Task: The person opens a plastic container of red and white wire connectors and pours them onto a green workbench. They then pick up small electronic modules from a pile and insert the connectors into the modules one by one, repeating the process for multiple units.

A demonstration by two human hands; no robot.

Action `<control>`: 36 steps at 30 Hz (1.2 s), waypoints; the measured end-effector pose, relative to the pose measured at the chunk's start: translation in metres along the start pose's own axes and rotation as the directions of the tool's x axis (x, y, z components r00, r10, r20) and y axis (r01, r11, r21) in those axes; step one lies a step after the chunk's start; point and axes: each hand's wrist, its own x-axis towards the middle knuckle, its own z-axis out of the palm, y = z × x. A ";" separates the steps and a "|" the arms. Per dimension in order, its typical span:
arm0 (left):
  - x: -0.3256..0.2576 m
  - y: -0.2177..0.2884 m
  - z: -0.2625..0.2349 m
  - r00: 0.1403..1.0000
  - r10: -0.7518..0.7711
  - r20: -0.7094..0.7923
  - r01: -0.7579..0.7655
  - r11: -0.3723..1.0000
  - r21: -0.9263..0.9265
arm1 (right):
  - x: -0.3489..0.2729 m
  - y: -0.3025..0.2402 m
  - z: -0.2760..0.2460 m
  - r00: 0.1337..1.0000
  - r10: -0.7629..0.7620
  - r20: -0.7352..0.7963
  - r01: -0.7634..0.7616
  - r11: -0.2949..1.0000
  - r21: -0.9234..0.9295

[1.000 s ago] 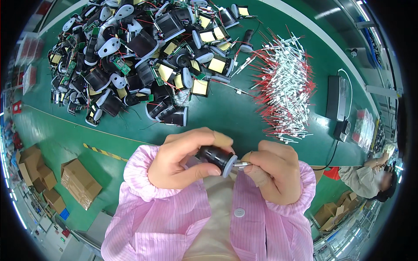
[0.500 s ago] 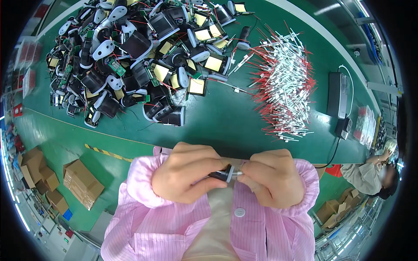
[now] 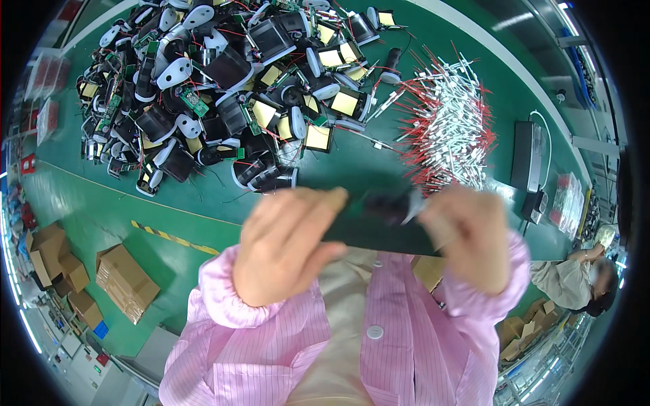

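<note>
My left hand [image 3: 284, 247] is open over the table's near edge, fingers apart and nothing between them. To the right, my right hand [image 3: 467, 233] is smeared by motion. Its fingertips close on the pale end of a small black plastic housing [image 3: 389, 205], which points left toward the gap between my hands. Blur hides the housing's details. Beyond my right hand lies a heap of red-and-white connector wires [image 3: 450, 128]. Past my left hand spreads a large pile of black housings [image 3: 230, 71] with grey end caps, green circuit boards and pale yellow pads.
A single black housing [image 3: 391, 65] lies between the two heaps on the green table [image 3: 338, 169]. A black box [image 3: 527, 155] with a cable stands at the right. Cardboard boxes [image 3: 125, 281] are on the floor at left. Another person [image 3: 569, 277] sits at the far right.
My hands have come apart and moved forward over the table edge. The left has let go of the black housing, which has gone forward and right with my right hand.
</note>
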 end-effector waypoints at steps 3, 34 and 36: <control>-0.010 -0.008 -0.003 0.993 -0.118 -0.010 0.114 0.935 0.335 | 0.048 0.045 -0.043 0.986 0.140 -0.091 -0.124 0.978 0.169; -0.015 -0.026 0.019 0.879 -0.297 -0.374 -0.281 0.311 -0.908 | 0.078 -0.017 -0.004 0.874 -0.440 0.206 0.452 0.892 -0.009; -0.013 -0.021 0.018 0.911 -0.305 -0.276 -0.179 0.309 -0.934 | 0.064 -0.008 0.000 0.943 -0.329 0.060 0.288 0.890 0.353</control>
